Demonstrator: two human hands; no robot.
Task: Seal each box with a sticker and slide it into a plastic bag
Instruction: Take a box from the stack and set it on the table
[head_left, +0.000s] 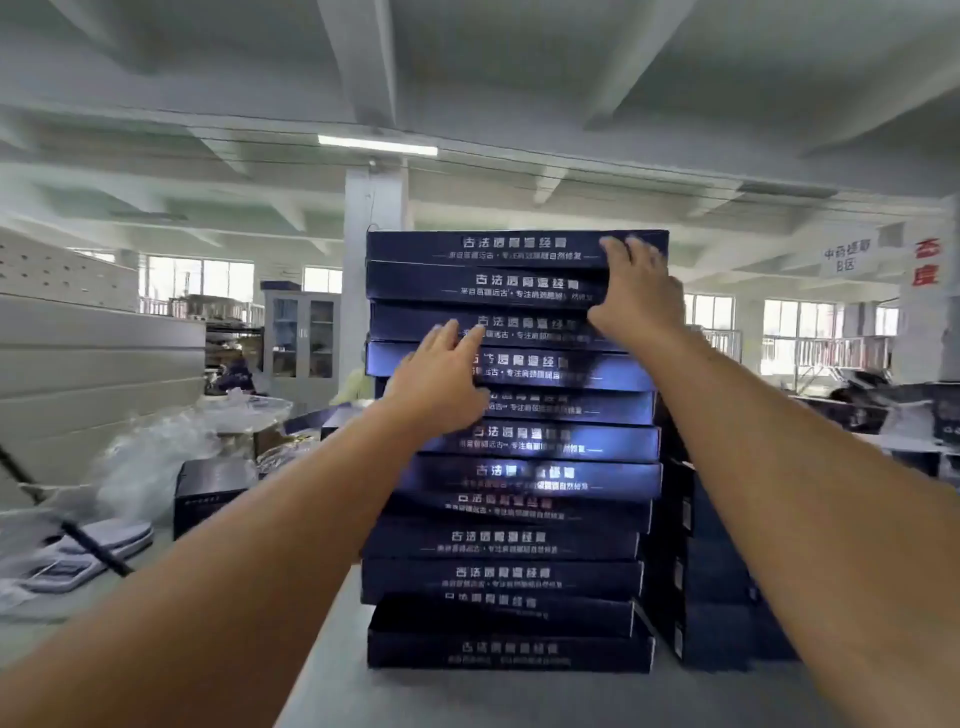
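Head view shows a tall stack (511, 540) of dark boxes standing on the table (467, 696). Right hand (636, 296) lies against the top two boxes at their right side, fingers straight, gripping nothing. Left hand (436, 384) touches the middle boxes with flat, relaxed fingers. Plastic bags (150, 457) lie at the left, apart from the stack
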